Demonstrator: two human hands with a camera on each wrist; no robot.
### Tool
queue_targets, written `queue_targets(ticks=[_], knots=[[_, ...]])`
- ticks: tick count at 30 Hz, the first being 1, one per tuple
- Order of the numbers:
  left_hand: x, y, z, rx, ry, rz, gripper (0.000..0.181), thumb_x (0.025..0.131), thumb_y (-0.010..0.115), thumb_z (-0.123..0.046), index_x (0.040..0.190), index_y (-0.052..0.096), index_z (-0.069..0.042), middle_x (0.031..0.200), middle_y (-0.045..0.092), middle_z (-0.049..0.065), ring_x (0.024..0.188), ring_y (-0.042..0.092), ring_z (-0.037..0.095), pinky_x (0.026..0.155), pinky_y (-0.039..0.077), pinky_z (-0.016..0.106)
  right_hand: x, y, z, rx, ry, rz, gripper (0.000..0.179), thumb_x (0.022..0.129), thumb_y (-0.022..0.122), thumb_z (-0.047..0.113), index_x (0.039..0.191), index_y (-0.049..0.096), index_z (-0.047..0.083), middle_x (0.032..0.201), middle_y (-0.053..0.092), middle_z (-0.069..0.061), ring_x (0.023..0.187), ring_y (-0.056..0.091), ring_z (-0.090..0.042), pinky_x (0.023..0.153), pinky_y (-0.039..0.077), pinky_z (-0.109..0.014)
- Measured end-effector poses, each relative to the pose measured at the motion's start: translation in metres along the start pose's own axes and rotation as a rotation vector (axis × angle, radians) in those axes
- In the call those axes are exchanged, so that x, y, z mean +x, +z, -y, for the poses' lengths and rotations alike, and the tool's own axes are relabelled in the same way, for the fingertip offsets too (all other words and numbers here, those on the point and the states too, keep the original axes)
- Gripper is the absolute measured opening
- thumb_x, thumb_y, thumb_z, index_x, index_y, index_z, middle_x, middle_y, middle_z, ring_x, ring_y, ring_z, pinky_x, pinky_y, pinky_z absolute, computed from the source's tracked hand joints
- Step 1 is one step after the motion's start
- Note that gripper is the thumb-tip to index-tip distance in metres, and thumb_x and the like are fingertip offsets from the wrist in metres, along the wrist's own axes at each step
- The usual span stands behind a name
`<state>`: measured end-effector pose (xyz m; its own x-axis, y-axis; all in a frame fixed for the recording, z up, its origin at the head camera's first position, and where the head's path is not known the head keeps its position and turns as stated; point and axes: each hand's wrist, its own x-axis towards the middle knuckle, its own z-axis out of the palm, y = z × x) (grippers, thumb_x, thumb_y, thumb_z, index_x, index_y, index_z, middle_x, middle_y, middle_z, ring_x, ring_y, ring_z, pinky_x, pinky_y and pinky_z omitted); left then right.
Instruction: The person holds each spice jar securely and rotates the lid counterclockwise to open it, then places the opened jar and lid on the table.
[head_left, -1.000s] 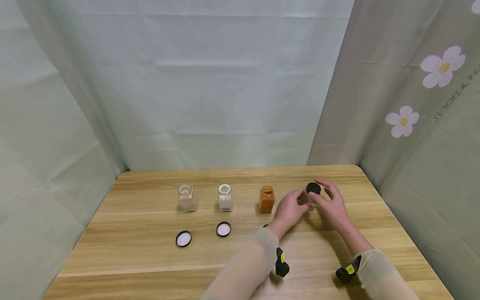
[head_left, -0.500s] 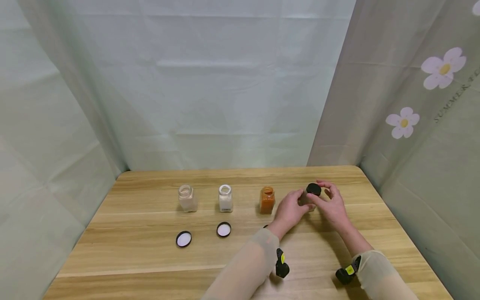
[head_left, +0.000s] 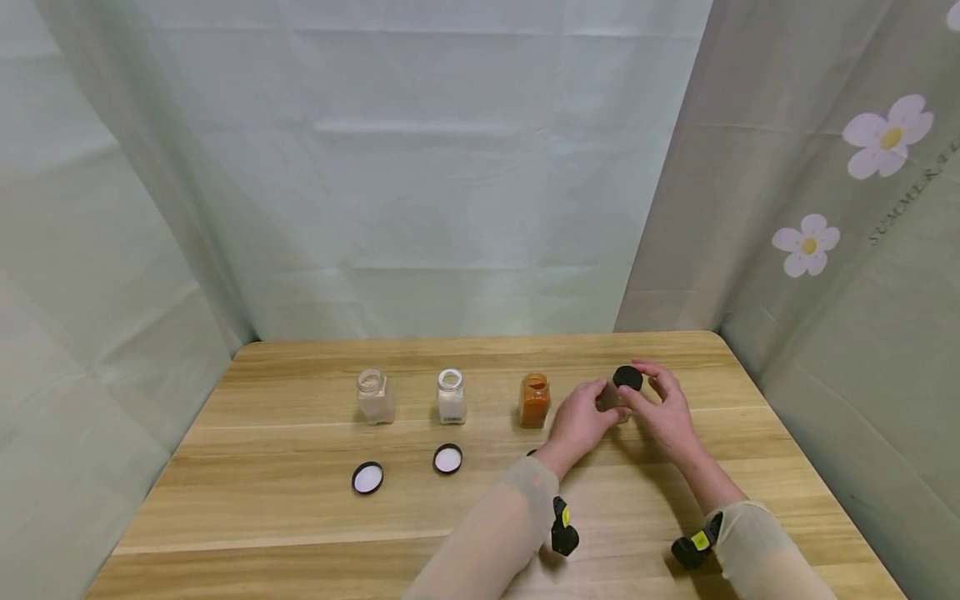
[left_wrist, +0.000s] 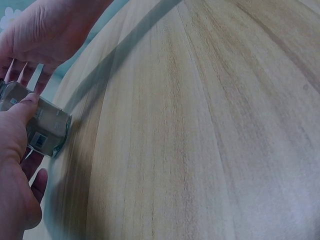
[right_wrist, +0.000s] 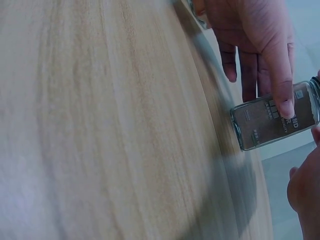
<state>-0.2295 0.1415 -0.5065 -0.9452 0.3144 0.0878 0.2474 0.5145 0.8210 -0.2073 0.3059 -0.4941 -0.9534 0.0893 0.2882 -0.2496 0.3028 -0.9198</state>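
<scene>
A square glass jar of grey-brown powder (right_wrist: 260, 125) stands upright near the back right of the table, with white print on its side. My left hand (head_left: 581, 423) grips the jar's body, thumb across the printed face in the right wrist view. On top is a black lid (head_left: 627, 377). My right hand (head_left: 666, 415) holds this lid at its edge between thumb and fingers. Left of my hands, an uncapped jar of orange powder (head_left: 534, 402) stands close by.
Further left are two more uncapped jars, one with white contents (head_left: 452, 400) and one with pale beige contents (head_left: 377, 400). Two black-rimmed lids lie white side up, a nearer lid (head_left: 367, 477) and a farther lid (head_left: 447, 458). My left forearm mostly hides another dark rim (head_left: 531, 452).
My right thumb and fingers shift slightly around the lid's edge. The left hand and the jars stay where they were.
</scene>
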Motion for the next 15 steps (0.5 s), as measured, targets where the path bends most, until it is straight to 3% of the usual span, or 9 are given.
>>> queue_targets(ticks=[9, 15], knots=[[0.0, -0.001, 0.0, 0.004, -0.002, 0.0, 0.062, 0.091, 0.076, -0.049, 0.145, 0.06, -0.021, 0.138, 0.061, -0.003, 0.128, 0.056, 0.014, 0.105, 0.046, 0.035, -0.003, 0.002, 0.012, -0.022, -0.039, 0.017, 0.043, 0.098, 0.068, 0.005, 0.137, 0.056, -0.007, 0.147, 0.047, -0.024, 0.137, 0.035, -0.023, 0.116, 0.021, -0.058], [-0.001, -0.001, -0.001, 0.002, -0.001, 0.006, 0.061, 0.092, 0.075, -0.048, 0.144, 0.061, -0.021, 0.137, 0.062, -0.003, 0.126, 0.057, 0.015, 0.104, 0.047, 0.036, -0.006, 0.002, 0.025, -0.049, -0.041, 0.02, 0.042, 0.099, 0.066, 0.003, 0.137, 0.056, -0.01, 0.146, 0.048, -0.025, 0.135, 0.036, -0.022, 0.115, 0.024, -0.051]])
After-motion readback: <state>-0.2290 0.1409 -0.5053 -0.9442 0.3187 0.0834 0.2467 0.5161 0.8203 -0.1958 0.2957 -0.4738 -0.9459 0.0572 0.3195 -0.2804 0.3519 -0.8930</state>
